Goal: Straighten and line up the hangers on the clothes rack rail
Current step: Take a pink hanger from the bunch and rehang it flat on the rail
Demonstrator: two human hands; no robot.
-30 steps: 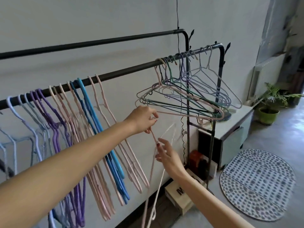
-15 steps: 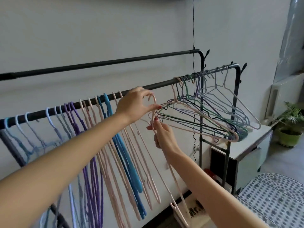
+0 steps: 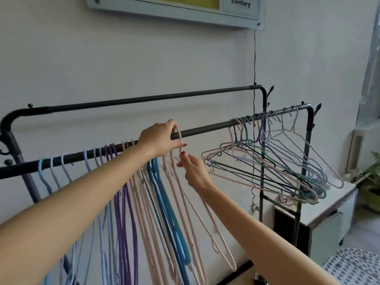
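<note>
A black rack rail (image 3: 207, 128) runs from lower left to upper right. Several light blue, purple, pink and blue hangers (image 3: 123, 202) hang straight in a row on its left half. A tangled bunch of hangers (image 3: 267, 161) sits askew at the right end. My left hand (image 3: 160, 138) pinches the hook of a pink hanger (image 3: 205, 212) that curves over the rail. My right hand (image 3: 193, 171) grips the same hanger's neck just below the hook. Its body hangs down beside the blue hangers.
A second, higher black rail (image 3: 144, 98) runs behind, close to the wall. A white cabinet (image 3: 333, 204) stands under the rack's right end, with a potted plant (image 3: 370, 182) beyond it. A thin black cord (image 3: 255, 58) hangs down the wall from a sign (image 3: 185, 9).
Both hands raised the pink hanger from low in front of the rack up to the rail, and its hook now curves over the bar. The view tilted upward.
</note>
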